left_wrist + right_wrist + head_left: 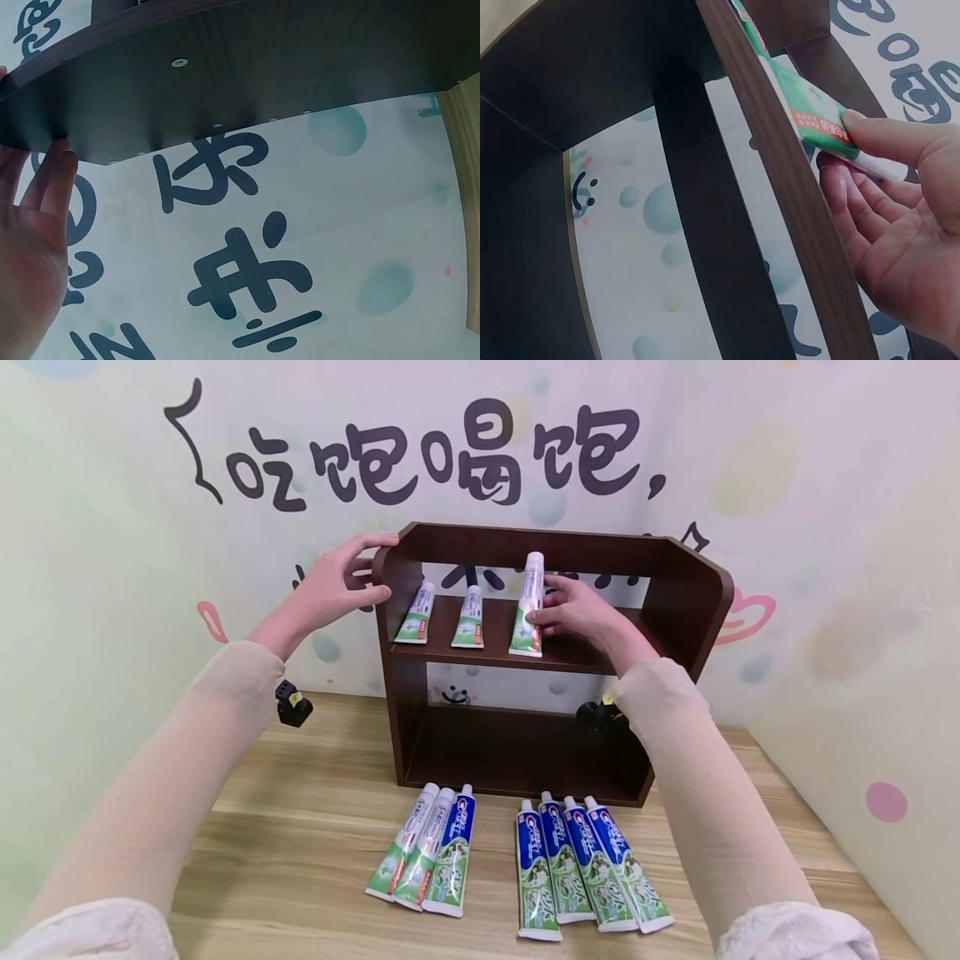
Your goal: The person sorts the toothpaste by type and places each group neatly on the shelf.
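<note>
My right hand (577,610) holds a white and green toothpaste tube (528,602) over the upper board of a dark brown shelf (487,657), the thumb in front and the fingers behind it. In the right wrist view the tube (814,112) slants close over the board's front edge. Two similar tubes, a left one (416,614) and a middle one (468,618), lean on that board to the left. At the shelf's upper left corner my left hand (337,581) touches the side panel with extended fingers. The left wrist view shows this hand (37,232) at the panel's edge.
On the wooden table (285,860) before the shelf lie two white and green tubes (408,847) beside a blue and green tube (452,852). Several blue and green tubes (536,872) lie to their right. A printed wall (810,510) stands behind the shelf.
</note>
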`<state>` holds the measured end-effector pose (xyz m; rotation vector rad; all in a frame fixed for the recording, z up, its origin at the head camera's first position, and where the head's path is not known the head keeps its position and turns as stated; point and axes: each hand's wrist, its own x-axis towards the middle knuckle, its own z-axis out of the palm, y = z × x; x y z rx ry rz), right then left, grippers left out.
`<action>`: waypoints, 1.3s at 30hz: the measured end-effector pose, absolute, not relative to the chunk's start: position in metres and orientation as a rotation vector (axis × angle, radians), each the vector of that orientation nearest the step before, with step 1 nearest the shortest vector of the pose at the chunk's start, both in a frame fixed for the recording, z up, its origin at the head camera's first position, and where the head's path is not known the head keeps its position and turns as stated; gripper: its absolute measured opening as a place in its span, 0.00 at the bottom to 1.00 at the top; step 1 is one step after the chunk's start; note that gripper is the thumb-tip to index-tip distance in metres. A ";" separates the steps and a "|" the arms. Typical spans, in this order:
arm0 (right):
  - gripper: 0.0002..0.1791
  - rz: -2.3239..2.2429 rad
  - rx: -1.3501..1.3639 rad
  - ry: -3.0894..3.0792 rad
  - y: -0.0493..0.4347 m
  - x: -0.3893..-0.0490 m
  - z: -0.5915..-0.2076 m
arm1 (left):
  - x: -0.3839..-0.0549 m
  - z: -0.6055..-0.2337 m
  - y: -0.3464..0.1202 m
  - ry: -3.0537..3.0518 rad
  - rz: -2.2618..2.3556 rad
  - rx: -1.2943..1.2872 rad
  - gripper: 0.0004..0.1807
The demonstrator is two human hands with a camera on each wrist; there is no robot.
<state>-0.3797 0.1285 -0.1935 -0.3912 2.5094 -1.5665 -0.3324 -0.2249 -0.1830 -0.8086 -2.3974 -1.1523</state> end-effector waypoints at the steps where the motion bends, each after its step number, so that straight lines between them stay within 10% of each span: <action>1: 0.45 -1.557 -0.396 2.513 0.129 -0.380 -0.194 | -0.332 -0.183 -0.225 -2.399 -1.154 -0.807 0.33; 39: 0.37 -1.224 -0.498 2.597 0.134 -0.379 -0.202 | -0.331 -0.183 -0.226 -2.411 -1.113 -0.802 0.33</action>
